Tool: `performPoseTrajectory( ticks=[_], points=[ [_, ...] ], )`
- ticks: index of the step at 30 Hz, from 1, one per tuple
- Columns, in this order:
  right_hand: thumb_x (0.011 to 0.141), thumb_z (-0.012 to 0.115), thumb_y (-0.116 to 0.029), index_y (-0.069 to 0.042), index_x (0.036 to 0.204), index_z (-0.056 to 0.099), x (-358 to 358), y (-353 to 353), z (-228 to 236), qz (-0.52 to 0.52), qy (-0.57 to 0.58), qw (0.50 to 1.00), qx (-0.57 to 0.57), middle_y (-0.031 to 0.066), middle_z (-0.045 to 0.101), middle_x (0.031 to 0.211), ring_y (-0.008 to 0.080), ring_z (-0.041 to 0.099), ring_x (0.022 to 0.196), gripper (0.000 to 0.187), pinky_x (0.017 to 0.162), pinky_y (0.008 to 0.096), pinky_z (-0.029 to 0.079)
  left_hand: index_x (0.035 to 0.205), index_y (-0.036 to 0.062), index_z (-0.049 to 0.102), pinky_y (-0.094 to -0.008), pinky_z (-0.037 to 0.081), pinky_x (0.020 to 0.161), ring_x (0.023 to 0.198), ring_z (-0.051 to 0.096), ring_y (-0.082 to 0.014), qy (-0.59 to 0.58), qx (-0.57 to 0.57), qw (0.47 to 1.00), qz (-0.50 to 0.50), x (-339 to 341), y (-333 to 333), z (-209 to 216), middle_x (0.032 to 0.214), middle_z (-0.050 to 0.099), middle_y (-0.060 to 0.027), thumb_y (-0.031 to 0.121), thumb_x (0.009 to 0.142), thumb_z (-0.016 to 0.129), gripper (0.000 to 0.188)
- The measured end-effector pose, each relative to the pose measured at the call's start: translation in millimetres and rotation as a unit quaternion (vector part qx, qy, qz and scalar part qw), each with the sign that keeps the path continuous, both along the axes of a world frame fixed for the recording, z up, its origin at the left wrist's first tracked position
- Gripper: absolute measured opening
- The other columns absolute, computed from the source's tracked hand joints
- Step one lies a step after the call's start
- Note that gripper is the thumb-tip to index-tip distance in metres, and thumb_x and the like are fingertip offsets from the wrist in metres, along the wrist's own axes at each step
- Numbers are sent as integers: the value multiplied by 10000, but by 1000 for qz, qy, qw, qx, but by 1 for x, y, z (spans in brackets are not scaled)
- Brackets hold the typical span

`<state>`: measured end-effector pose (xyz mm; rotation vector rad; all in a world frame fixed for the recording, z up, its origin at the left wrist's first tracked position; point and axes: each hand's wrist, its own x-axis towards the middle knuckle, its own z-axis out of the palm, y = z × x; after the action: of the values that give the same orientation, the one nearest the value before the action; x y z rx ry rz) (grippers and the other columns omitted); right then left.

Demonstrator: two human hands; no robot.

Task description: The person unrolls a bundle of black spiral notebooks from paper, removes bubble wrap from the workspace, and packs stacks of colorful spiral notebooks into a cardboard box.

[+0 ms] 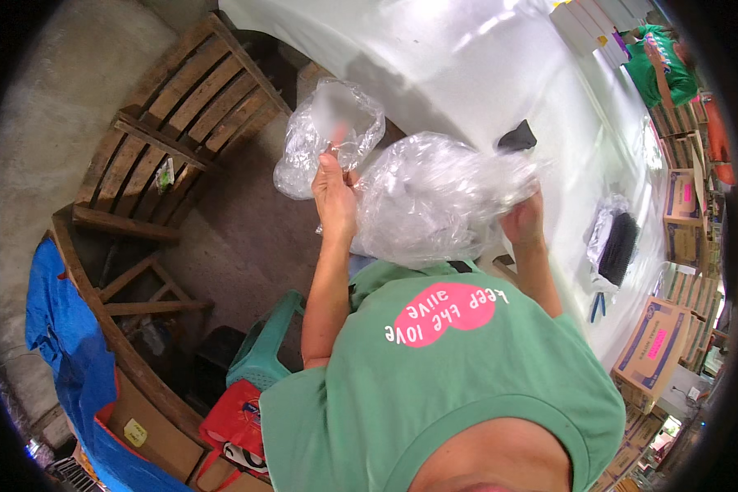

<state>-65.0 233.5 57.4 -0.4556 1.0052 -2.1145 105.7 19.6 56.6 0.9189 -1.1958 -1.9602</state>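
A large, puffed-up sheet or bag of clear plastic (426, 201) spreads in front of my chest, between my two hands. My left hand (334, 197) is closed round a gathered part of it, thumb up. Beyond that fist bulges a smaller crumpled bunch of clear plastic (299, 156); whether both are one piece I cannot tell. At the opposite side, my right hand (526, 220) grips the edge of the large plastic, which is blurred there, and its fingertips are partly hidden. Nothing else shows inside the plastic.
On the white-covered table (435, 49) lie a black object (517, 137), a bristly black item (619, 250) and a small blue tool (598, 307). Wooden slats (180, 123), a teal stool (266, 344) and a red bag (236, 420) stand left. A person (664, 70) is far right, near cartons (654, 340).
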Motion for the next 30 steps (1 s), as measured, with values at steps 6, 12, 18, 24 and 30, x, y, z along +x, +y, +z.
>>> performPoseTrajectory(
  ticks=[6,12,18,24,30],
  points=[
    [911,497,-195,5,1108,512,-16,5,29,-53,-207,974,-72,159,595,1100,237,599,997,281,853,331,521,1173,138,600,-188,206,451,508,254,-22,-37,-14,999,-7,2,-3,-9,582,335,89,457,941,398,443],
    [920,492,-255,12,1111,516,-22,0,32,-50,-296,945,-132,131,614,1069,193,628,923,330,755,274,555,1105,92,638,-194,215,450,501,262,-26,-47,-7,997,-67,-2,0,1,572,323,88,413,937,442,412],
    [898,533,-262,-47,1100,557,-12,-16,33,2,-267,960,-80,53,632,974,114,596,642,296,581,213,527,1058,68,657,-195,230,463,491,266,-29,-27,-124,986,-107,-11,-1,25,562,357,78,378,924,491,377],
    [833,640,-193,-63,861,609,15,-45,50,-88,47,977,190,45,621,732,91,526,506,136,463,224,437,779,29,637,-221,242,469,494,299,-48,-39,-88,989,-115,-15,10,28,540,369,57,400,919,492,423],
    [716,762,-285,-13,845,634,38,-77,42,-55,543,829,123,46,620,698,137,574,603,328,548,280,457,532,73,379,-252,263,457,516,345,-53,-48,-249,960,-121,-24,35,27,543,383,55,58,801,592,344]
  ],
)
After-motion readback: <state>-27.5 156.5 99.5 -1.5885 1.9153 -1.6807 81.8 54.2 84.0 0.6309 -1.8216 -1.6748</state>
